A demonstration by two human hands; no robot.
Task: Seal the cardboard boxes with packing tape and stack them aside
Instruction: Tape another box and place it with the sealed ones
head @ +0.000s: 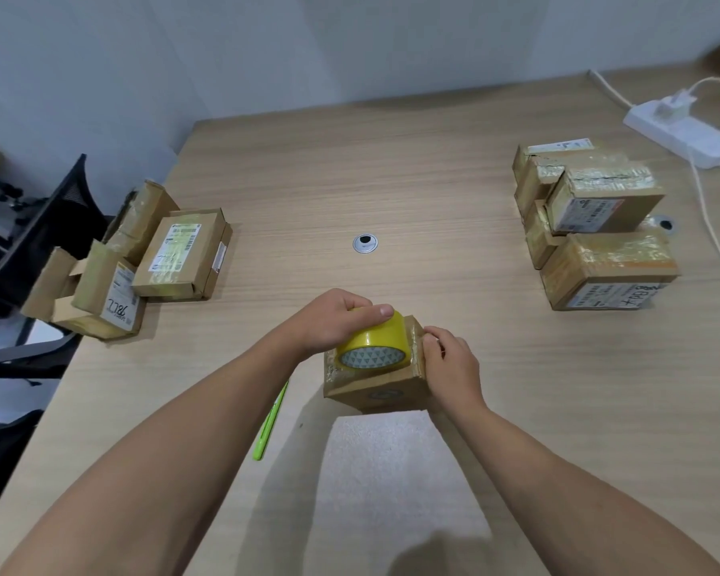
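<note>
Printed labels on the boxes are too small to read (one box in the left pile at 9 o'clock bears a handwritten scrawl). On the pale wood table, at 6 o'clock, sits the small box. The left hand curls round the yellow tape roll on top of it, and the right hand grips its right edge. The taped stack stands at 2 o'clock, with a white power strip beyond.

Wood table: box is set front ctr, green tool just beside; left pile & right pile are kept well apart; power strip rear rt.
</note>
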